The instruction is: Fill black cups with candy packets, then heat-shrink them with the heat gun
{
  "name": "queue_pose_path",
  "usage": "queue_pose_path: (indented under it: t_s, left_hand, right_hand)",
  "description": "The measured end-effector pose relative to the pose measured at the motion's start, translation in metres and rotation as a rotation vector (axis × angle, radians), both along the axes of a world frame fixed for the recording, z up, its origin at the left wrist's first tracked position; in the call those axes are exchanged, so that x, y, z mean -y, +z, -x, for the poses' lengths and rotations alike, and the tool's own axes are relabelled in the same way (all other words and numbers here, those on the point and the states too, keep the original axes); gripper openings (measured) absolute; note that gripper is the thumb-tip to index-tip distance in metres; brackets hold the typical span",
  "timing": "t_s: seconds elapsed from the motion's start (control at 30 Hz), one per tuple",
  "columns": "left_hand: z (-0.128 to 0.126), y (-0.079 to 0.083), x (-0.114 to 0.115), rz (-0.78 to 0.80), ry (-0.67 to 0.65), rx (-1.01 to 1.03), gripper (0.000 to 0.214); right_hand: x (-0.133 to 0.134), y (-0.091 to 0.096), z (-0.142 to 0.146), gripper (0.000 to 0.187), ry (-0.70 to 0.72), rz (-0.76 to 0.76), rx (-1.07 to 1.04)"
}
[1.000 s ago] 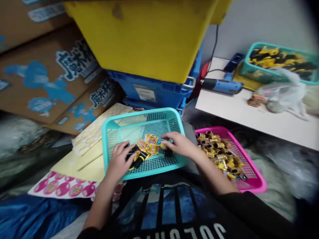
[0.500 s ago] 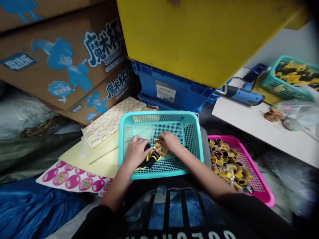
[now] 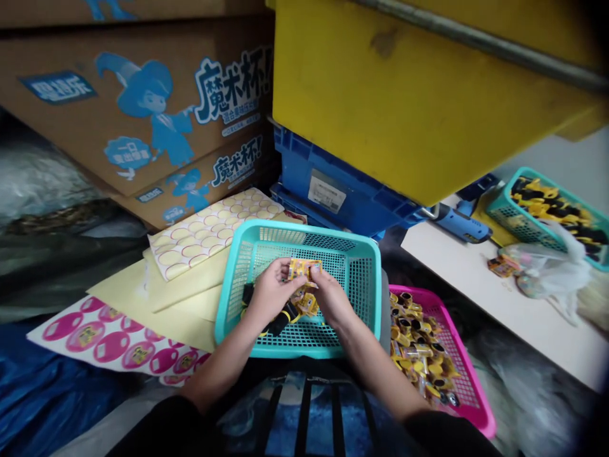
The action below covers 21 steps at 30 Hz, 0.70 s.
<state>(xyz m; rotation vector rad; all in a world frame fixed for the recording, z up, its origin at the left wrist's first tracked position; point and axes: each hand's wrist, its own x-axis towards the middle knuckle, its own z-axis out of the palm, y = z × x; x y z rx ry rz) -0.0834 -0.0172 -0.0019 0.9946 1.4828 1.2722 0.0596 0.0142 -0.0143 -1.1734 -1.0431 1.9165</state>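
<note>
Above the inside of a turquoise plastic basket (image 3: 309,231), a small yellow-orange printed label (image 3: 301,269) is stretched between both hands. My left hand (image 3: 271,295) pinches its left end. My right hand (image 3: 332,299) grips the right end between thumb and fingers. Beneath the hands lie more yellow printed labels (image 3: 308,304). Black pieces with yellow rims (image 3: 281,320) rest beside them at the basket's left front, partly covered by my left hand and forearm.
A pink basket (image 3: 469,365) of yellow-and-black pieces stands at right. Sticker sheets (image 3: 118,339) lie at left. Behind are cartons (image 3: 190,38), a blue crate (image 3: 304,165) and a yellow bin (image 3: 380,95). A white tabletop (image 3: 451,260) holds a blue tool (image 3: 464,225) and another turquoise basket (image 3: 504,209).
Both hands have come up from the basket's contents and together, now holding a label between them. The camera view has shifted slightly.
</note>
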Motion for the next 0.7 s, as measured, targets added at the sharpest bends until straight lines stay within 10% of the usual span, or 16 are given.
queue_pose_path:
  t_s: [0.23,0.7]
  left_hand:
    - [0.009,-0.004,-0.001,-0.032,0.125,-0.197,0.041]
    - [0.005,0.023,0.001,-0.007,-0.103,0.280,0.052]
  right_hand:
    - [-0.001,0.015,0.002,0.053,-0.119,-0.041,0.093]
    - [-0.011,0.030,0.021,0.034,-0.097,-0.088,-0.056]
